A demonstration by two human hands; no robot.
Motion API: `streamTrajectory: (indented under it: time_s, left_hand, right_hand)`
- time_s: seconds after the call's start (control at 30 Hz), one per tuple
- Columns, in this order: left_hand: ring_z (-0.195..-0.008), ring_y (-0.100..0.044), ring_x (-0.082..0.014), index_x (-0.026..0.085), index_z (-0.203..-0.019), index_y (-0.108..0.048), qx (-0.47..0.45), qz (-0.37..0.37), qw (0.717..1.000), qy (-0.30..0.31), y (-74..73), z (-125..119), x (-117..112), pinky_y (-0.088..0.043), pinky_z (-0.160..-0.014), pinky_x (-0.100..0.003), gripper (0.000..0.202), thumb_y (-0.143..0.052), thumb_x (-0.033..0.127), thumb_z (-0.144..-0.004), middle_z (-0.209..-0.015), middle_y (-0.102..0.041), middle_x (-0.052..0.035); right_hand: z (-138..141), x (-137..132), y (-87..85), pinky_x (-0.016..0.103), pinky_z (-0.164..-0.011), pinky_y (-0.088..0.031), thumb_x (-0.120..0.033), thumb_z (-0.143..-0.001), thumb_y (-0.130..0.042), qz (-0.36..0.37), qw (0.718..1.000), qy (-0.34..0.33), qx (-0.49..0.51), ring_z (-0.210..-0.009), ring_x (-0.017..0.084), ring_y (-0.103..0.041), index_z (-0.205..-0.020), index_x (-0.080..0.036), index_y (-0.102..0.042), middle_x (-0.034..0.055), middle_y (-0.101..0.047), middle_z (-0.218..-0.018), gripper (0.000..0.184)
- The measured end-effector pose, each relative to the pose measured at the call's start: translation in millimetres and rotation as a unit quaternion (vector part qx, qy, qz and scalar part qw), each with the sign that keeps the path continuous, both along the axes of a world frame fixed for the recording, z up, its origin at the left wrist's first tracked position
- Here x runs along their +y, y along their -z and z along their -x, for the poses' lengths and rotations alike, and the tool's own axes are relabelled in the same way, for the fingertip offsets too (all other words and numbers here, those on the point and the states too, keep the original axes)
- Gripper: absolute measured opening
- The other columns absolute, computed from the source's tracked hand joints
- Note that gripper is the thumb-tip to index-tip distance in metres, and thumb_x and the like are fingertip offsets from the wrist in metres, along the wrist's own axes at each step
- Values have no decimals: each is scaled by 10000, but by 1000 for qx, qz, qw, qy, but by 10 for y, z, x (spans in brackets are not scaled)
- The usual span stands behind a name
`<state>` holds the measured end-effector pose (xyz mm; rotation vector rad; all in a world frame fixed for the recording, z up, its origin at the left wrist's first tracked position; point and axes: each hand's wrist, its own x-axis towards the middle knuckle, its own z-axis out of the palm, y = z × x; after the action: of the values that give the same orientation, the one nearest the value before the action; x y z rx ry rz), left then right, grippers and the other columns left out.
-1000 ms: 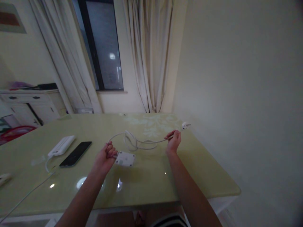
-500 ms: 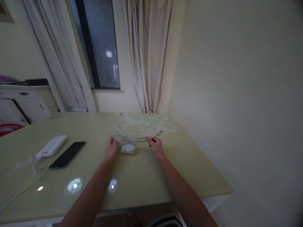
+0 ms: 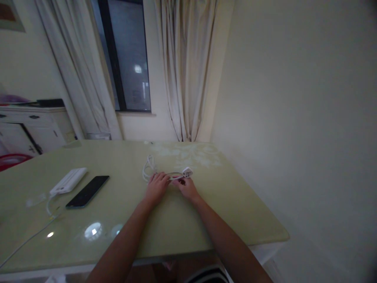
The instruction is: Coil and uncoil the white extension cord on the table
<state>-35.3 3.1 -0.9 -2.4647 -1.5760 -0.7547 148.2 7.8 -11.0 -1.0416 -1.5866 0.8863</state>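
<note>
Both my hands meet near the middle of the pale green glass-topped table (image 3: 206, 220). My left hand (image 3: 157, 185) lies with curled fingers over a white power cable (image 3: 147, 169), whose loops stick out just beyond the knuckles. My right hand (image 3: 186, 188) pinches the same cable close to its small white end piece (image 3: 187, 171), which rests on the table just past the fingertips. The white socket box seen earlier is hidden, probably under my left hand.
A black phone (image 3: 87, 191) and a white power bank (image 3: 68, 181) with a thin lead lie on the table's left half. The right edge of the table runs near a plain wall (image 3: 294, 118). Curtains and a dark window (image 3: 129, 59) stand behind; a white cabinet (image 3: 32, 125) stands far left.
My hands have come together from wide apart. The cable, stretched and held above the table a second ago, is now bunched on the tabletop, and the white box is out of sight.
</note>
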Motion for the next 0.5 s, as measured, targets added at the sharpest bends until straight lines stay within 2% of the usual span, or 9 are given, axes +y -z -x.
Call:
streamTrajectory:
  time_s: [0.1,0.23,0.33,0.4,0.5]
  left_hand:
    - [-1412,-483,-282,235,-1193,-704,-2,-2,999,-50,8,217,114,-272,-1223,-502,307,-453,273,-1022,-1340,-682,-99]
    - [-1478,-397,-291,243,-1295,-672,-27,-21,981,-192,49,472,159,-186,-1251,-544,397,-393,195,-1017,-1519,-560,-80]
    - [-1495,-355,-311,221,-1383,-620,-49,-26,959,-279,56,541,130,-172,-1243,-567,504,-401,89,-949,-1592,-474,-87]
    - [-1483,-365,-320,194,-1413,-595,-59,-38,958,-278,26,528,94,-165,-1237,-579,571,-409,41,-895,-1584,-481,-109]
    - [-1385,-471,-306,198,-1370,-626,-79,-54,976,-197,-64,436,17,-251,-1201,-534,596,-407,15,-846,-1463,-598,-113]
  right_hand:
    - [-15,8,-10,226,-582,-459,-415,-794,-759,42,999,-2,-14,-597,112,-552,-1066,-155,-766,-1,-678,-762,376]
    - [-15,-22,-35,226,-627,-460,-347,-768,-791,41,998,16,-35,-644,109,-557,-1120,-150,-741,5,-668,-812,406]
    - [-1,-56,-56,225,-633,-463,-321,-783,-778,39,998,17,-43,-654,109,-563,-1151,-155,-725,13,-675,-840,407]
    - [13,-72,-69,221,-625,-458,-299,-805,-752,31,998,22,-46,-647,108,-561,-1142,-162,-725,9,-673,-828,365]
    - [35,-85,-93,223,-628,-448,-265,-841,-700,9,997,36,-64,-637,111,-563,-1095,-170,-733,-5,-660,-779,273]
